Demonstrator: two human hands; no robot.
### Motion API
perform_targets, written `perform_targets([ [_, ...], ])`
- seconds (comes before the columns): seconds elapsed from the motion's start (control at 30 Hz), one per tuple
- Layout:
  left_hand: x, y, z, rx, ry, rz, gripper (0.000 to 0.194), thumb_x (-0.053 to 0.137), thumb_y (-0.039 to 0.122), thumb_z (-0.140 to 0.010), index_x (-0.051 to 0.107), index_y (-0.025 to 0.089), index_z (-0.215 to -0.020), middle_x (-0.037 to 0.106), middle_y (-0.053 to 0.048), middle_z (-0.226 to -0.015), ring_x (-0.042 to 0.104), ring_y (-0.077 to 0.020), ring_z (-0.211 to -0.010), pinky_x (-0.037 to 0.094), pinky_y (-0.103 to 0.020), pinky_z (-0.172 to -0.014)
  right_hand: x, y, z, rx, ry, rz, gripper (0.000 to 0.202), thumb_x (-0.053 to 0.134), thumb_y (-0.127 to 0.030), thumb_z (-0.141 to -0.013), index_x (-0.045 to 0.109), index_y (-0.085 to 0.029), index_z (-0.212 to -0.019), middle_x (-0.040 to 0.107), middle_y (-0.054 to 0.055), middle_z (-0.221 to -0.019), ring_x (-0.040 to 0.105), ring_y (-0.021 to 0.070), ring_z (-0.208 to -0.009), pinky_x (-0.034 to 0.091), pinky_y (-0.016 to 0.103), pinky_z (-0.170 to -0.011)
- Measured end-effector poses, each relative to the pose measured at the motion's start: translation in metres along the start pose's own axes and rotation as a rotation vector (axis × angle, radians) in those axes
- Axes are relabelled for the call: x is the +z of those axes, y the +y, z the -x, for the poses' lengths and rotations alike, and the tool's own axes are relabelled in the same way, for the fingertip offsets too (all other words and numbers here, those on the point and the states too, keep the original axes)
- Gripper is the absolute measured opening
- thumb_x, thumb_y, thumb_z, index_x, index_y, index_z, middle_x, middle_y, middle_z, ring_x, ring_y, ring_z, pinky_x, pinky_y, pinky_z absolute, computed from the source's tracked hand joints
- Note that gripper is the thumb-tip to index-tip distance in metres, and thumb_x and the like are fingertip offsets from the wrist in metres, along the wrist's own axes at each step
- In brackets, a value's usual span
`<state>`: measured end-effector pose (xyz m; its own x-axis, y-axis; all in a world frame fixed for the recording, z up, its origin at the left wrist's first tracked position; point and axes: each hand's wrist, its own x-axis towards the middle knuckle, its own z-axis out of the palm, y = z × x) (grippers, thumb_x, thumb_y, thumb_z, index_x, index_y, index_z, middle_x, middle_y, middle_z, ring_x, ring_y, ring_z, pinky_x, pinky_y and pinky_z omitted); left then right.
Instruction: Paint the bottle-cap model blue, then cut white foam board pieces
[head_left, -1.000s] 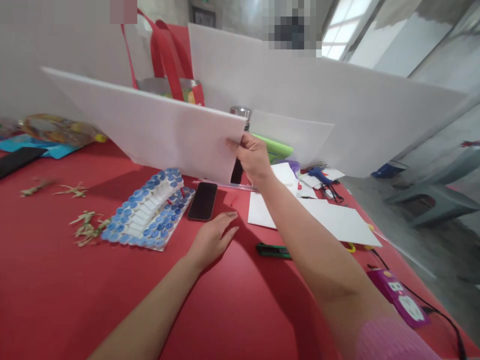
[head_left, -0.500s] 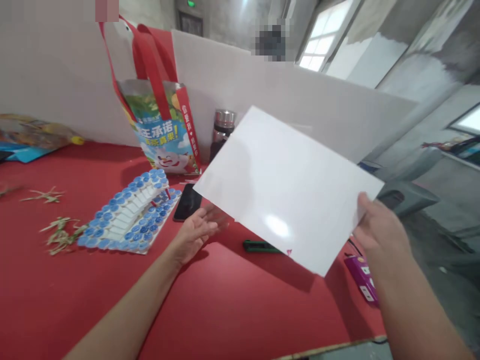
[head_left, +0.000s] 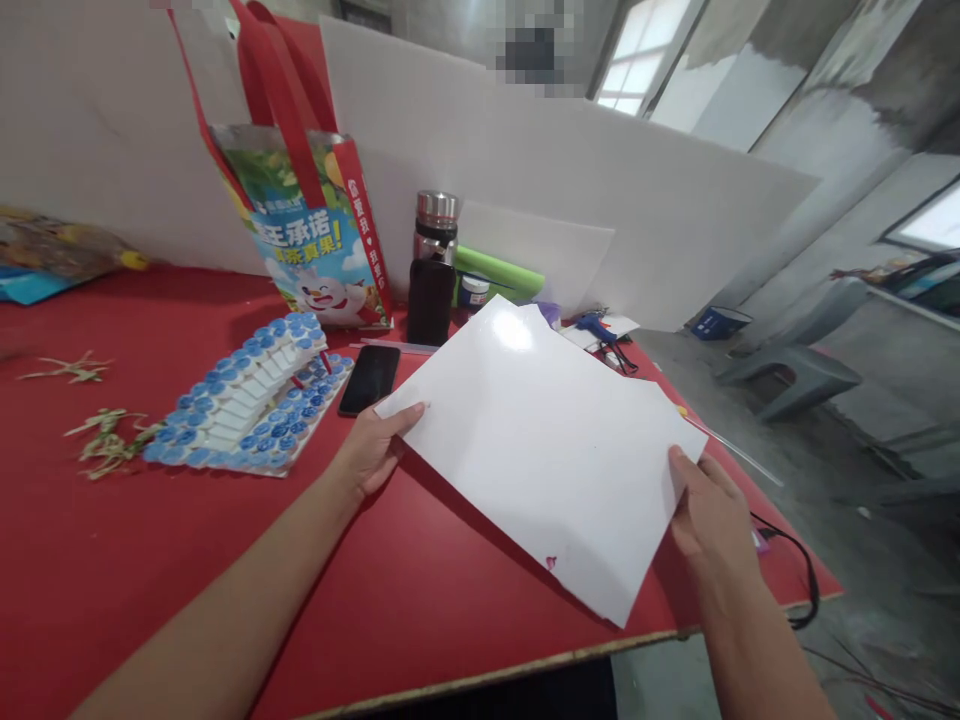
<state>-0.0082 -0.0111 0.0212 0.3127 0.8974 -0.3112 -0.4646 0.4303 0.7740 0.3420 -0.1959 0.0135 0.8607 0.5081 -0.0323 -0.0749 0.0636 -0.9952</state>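
Note:
A glossy white board [head_left: 536, 450] spans both my hands, tilted above the red table, with a small pink mark near its front edge. My left hand [head_left: 375, 445] pinches its left corner, thumb on top. Around the right corner my right hand [head_left: 701, 500] is closed, the thumb also on the upper face. Left of my left hand lies a model staircase [head_left: 251, 395] edged with blue rolled discs on a white base. A black phone [head_left: 369, 380] rests between that model and the board. Whatever lies directly beneath the board is hidden.
A printed tote bag [head_left: 315, 240], a steel-capped bottle [head_left: 436, 225] and a green roll [head_left: 501, 272] stand at the back before white panels. A blue glue gun [head_left: 594, 327] lies behind the board. Straw figures [head_left: 105, 440] are at left. The table's front edge [head_left: 480, 672] is close.
The board has come down and closer to me, tilting flatter. My left hand, open and apart from it before, now grips its left corner. The green roll and glue gun have come into sight.

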Motion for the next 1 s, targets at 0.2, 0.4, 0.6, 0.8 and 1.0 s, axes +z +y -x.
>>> perform_targets([
  [0.2, 0.001, -0.005, -0.001, -0.073, -0.073, 0.023, 0.024, 0.076, 0.016, -0.093, 0.078, 0.009, -0.116, 0.083, -0.015, -0.112, 0.081, -0.0222, -0.09, 0.068, -0.032, -0.091, -0.001, -0.027, 0.005, -0.639, 0.115, 0.733, 0.075, 0.076, -0.056, -0.085, 0.051, -0.024, -0.148, 0.051, 0.022, -0.154, 0.047, 0.041, -0.146, 0.045, 0.062, -0.117],
  [0.4, 0.001, -0.005, -0.002, -0.079, -0.154, 0.034, 0.049, 0.054, 0.052, -0.106, 0.073, 0.013, -0.128, 0.08, -0.016, -0.121, 0.079, -0.0262, -0.111, 0.065, -0.037, -0.1, 0.051, -0.052, 0.027, -0.974, -0.171, 0.788, 0.046, 0.067, -0.044, -0.098, 0.063, -0.026, -0.14, 0.06, 0.018, -0.143, 0.055, 0.0361, -0.138, 0.05, 0.06, -0.112],
  [0.6, 0.001, -0.006, -0.003, -0.081, -0.173, 0.023, 0.058, 0.043, 0.061, -0.106, 0.072, 0.018, -0.131, 0.078, -0.013, -0.13, 0.076, -0.0265, -0.119, 0.066, -0.034, -0.093, 0.147, -0.059, 0.068, -0.984, -0.766, 0.654, 0.027, 0.06, -0.027, -0.104, 0.071, -0.03, -0.128, 0.068, 0.01, -0.119, 0.069, 0.0253, -0.107, 0.06, 0.045, -0.095],
  [0.8, 0.004, 0.001, 0.0, -0.119, -0.215, 0.032, 0.07, 0.035, 0.068, -0.105, 0.067, 0.016, -0.14, 0.08, -0.014, -0.123, 0.077, -0.0283, -0.114, 0.065, -0.04, -0.097, 0.223, -0.041, 0.067, -1.116, -0.986, 0.932, 0.022, 0.055, -0.013, -0.103, 0.074, -0.016, -0.114, 0.068, 0.013, -0.11, 0.062, 0.0264, -0.106, 0.053, 0.04, -0.092],
  [1.0, 0.004, 0.003, 0.0, -0.117, -0.233, 0.072, 0.069, 0.035, 0.068, -0.106, 0.073, 0.015, -0.127, 0.082, -0.014, -0.11, 0.079, -0.0263, -0.104, 0.065, -0.036, -0.091, 0.239, -0.025, 0.065, -1.286, -0.986, 1.118, 0.03, 0.045, -0.007, -0.103, 0.071, -0.015, -0.09, 0.066, 0.013, -0.094, 0.057, 0.025, -0.089, 0.046, 0.038, -0.083],
])
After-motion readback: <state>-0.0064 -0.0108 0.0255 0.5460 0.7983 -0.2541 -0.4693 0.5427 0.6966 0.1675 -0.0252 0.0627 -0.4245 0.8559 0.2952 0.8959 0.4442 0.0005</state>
